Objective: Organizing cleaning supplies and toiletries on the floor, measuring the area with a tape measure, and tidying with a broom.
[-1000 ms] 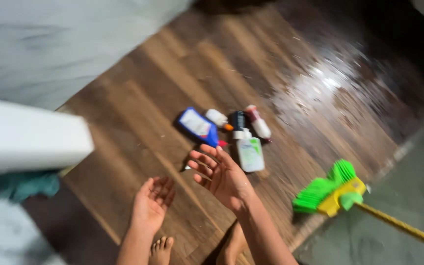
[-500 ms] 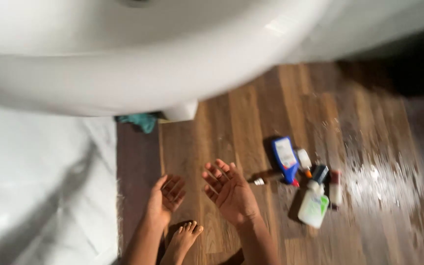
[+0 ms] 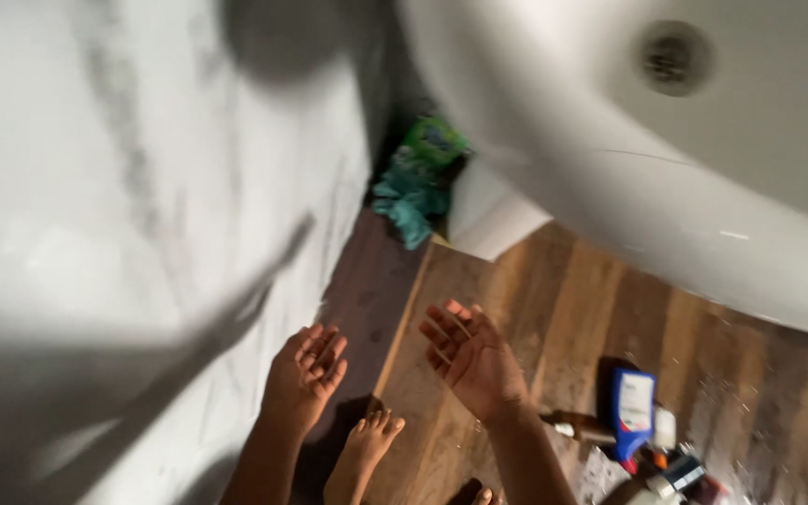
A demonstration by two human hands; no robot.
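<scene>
Hands first: the left hand (image 3: 303, 379) and right hand (image 3: 474, 360) hover spread open, palms up, holding nothing, above the wooden floor (image 3: 554, 318). At four o'clock lies a blurred cluster of bottles (image 3: 647, 440), partly cut off; one blue tube (image 3: 632, 410) shows clearly. One white basin (image 3: 703, 187) overhangs at one o'clock.

The left hand (image 3: 303, 374) and the right hand (image 3: 472, 355) are showing no gloves and no rings that can be seen. Both forearms are staying bare, without sleeves. The person is wearing no shoes; the toes of a bare foot (image 3: 367, 447) are showing.
</scene>
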